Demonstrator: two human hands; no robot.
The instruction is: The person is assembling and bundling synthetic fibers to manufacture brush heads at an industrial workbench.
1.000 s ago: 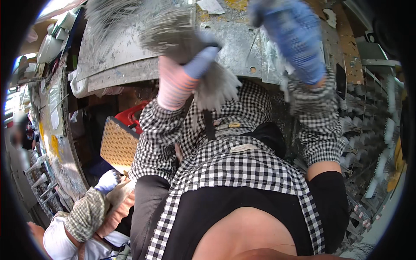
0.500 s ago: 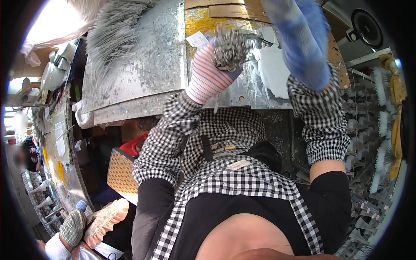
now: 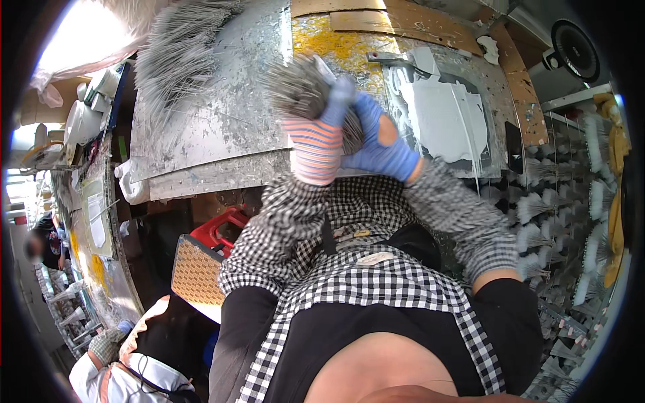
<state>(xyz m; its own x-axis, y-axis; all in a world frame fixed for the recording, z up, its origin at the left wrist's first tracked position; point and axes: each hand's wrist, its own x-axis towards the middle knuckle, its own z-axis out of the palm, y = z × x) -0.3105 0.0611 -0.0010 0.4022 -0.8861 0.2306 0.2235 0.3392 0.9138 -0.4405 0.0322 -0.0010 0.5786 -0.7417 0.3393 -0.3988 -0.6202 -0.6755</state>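
Observation:
My left hand [image 3: 313, 149], in an orange-and-blue striped glove, is closed round a thick bundle of thin grey strands [image 3: 293, 86]. The strands fan out above its fingers and lean to the left, over the front part of the worktable [image 3: 222, 134]. Against the bundle's lower right end presses my right hand [image 3: 379, 144], in a blue glove with a hole that shows skin. Its fingers curl about the strands there, partly hidden by the bundle. Slight blur softens both hands.
Grey strands [image 3: 178, 54] lie heaped at the table's far left. To the right, white paste [image 3: 447, 117] is spread on a board, with a scraper [image 3: 403, 59] behind it. A dark flat phone-like object [image 3: 513, 146] lies rightmost. Racked brushes [image 3: 544, 205] stand right; a co-worker's sleeve [image 3: 104, 346] shows lower left.
My right hand has come down from the far right of the table to the bundle. My left hand has moved slightly left and nearer, tipping the strands leftward.

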